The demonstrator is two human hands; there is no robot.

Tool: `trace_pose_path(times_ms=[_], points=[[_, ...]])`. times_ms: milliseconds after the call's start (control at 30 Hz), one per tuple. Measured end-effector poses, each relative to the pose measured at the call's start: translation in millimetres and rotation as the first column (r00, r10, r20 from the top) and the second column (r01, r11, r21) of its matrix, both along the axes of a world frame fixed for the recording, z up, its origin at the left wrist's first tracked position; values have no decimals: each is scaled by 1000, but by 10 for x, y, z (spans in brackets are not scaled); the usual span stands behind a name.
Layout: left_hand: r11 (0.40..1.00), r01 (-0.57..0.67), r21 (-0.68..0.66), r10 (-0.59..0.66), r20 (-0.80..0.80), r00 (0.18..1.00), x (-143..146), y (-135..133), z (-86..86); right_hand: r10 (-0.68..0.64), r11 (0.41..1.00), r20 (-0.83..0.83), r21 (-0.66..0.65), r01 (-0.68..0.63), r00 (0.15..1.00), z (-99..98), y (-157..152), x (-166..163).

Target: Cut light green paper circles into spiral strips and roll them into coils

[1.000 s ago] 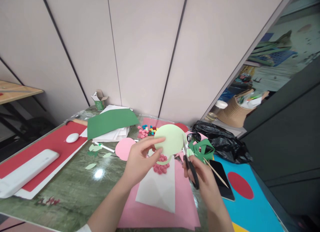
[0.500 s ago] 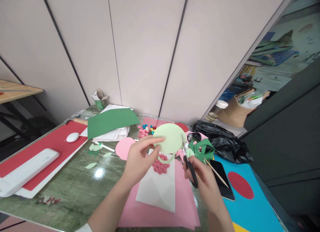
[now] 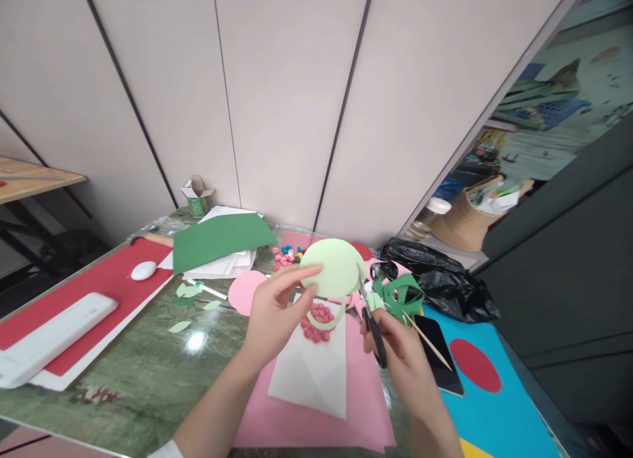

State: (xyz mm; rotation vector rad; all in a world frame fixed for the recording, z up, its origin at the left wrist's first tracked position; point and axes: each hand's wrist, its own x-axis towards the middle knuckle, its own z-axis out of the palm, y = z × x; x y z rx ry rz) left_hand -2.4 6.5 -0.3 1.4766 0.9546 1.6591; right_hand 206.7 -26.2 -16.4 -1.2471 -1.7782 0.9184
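Note:
Between thumb and fingers, my left hand (image 3: 277,313) pinches the left edge of a pale green paper circle (image 3: 333,268), raised above the table. A thin curved strip (image 3: 329,324) of the same paper dangles below it. Black-handled scissors (image 3: 372,323) are in my right hand (image 3: 398,346), their blades at the circle's right edge. Beneath lies a white paper sheet (image 3: 309,379) bearing a cluster of pink rolled paper pieces (image 3: 316,333), partly hidden by the strip. Pink paper (image 3: 366,405) is under the white sheet.
Left are a green sheet (image 3: 222,240), leaf cutouts (image 3: 180,327), a pink circle (image 3: 246,293), a white mouse (image 3: 144,270) and red paper (image 3: 99,313). Right are green paper scraps (image 3: 400,294), a phone (image 3: 438,352), a wooden stick (image 3: 430,343), blue paper (image 3: 504,418) and a black plastic bag (image 3: 440,280).
The pale green circle has shifted slightly up and left, with its cut strip swinging a little. My right hand and the scissors have moved slightly left; the blades stay at the right edge.

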Motion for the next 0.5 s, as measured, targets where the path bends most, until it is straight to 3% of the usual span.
trace_pose_path(times_ms=[167, 500], points=[[1000, 3, -14, -2, 42, 999, 49, 9, -22, 2, 1000, -26, -2, -2, 1000, 19, 2, -15], [998, 47, -45, -49, -48, 998, 34, 4, -47, -24, 999, -41, -25, 23, 999, 38, -2, -4]])
